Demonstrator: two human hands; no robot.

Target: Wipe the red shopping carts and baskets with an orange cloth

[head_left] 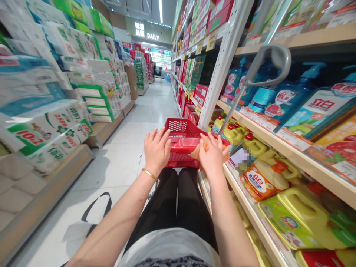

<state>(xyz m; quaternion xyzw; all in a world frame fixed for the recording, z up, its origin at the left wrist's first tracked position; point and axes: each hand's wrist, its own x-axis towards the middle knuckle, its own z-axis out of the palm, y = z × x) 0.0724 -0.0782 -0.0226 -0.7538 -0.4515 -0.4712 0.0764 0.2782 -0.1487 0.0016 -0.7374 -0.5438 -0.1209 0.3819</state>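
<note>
A red shopping basket (pixel 178 124) with a holed wall stands in front of my legs, with a broad red bar (pixel 182 144) across its near side. My left hand (pixel 157 150) is at the basket's left edge, its fingers stretched out and slightly apart, with no item visible in it. On the right, my right hand (pixel 211 150) has its fingers curled over an orange packet (pixel 195 149), which shows on both sides of the hand. Most of the packet is hidden beneath the palm. The basket's inside is largely out of sight.
Shelves at right hold blue pump bottles (pixel 280 102) and yellow detergent jugs (pixel 264 174). A grey hooked handle (pixel 268 66) on a metal rod juts out there. Tissue packs (pixel 55 129) are stacked at left. A pale bag (pixel 80 230) with a black strap is low left. The tiled aisle (pixel 155 96) runs ahead.
</note>
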